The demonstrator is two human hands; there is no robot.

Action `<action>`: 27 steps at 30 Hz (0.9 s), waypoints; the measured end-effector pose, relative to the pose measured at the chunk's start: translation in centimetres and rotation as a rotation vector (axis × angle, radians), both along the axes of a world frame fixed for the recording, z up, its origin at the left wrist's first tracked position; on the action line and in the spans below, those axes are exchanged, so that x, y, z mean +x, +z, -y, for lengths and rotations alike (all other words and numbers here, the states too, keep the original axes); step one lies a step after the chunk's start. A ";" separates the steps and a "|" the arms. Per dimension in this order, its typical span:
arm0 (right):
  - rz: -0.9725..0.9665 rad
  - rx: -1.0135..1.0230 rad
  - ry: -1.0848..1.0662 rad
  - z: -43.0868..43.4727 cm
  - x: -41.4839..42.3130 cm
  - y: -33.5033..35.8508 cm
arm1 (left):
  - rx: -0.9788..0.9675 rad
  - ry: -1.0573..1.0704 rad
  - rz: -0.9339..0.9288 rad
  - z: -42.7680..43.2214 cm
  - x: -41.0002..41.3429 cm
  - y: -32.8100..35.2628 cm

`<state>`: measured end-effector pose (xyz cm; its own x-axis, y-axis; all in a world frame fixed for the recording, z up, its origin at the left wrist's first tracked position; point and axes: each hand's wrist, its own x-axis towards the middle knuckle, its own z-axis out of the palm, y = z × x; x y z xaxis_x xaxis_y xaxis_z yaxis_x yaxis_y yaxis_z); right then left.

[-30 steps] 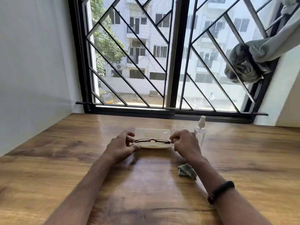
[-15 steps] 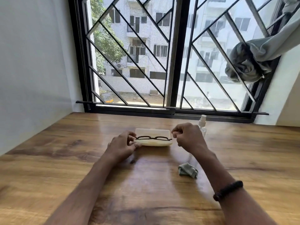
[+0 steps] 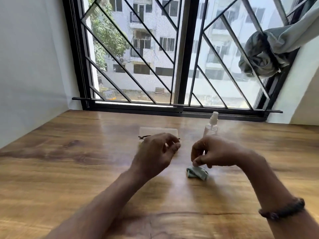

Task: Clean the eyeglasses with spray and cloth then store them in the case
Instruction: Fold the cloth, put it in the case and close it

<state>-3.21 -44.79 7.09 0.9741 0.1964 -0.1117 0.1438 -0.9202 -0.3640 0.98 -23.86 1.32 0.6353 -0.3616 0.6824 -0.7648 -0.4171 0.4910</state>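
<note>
The dark-framed eyeglasses point(image 3: 144, 136) lie across the pale, open case point(image 3: 158, 131) at mid-table, mostly hidden behind my left hand point(image 3: 155, 152). That hand hovers just in front of the case with its fingers apart and nothing in them. My right hand point(image 3: 214, 152) is lowered over the crumpled grey-green cloth point(image 3: 197, 173), and its fingertips pinch the cloth's top edge. The cloth still rests on the wooden table point(image 3: 69, 161). A small clear spray bottle point(image 3: 211, 125) stands upright behind my right hand.
A barred window point(image 3: 172, 57) runs along the table's far edge. A white wall closes the left side. A knotted curtain point(image 3: 262, 57) hangs at the upper right. I wear a dark bead bracelet point(image 3: 281, 210) on my right wrist.
Both hands let go of the eyeglasses, which now rest on the case. My right hand moved down and toward me onto the cloth. My left hand drew back slightly.
</note>
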 end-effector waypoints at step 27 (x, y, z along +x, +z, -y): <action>0.002 1.209 -0.268 -1.2 -0.5 -2.7 | -0.416 -0.254 -0.799 -0.7 -0.3 0.4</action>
<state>-3.73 -43.58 4.44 0.9994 -0.0332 0.0043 0.0045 0.0062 -1.0000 0.72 -23.21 1.71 0.9073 -0.3785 0.1832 -0.1803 0.0435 0.9826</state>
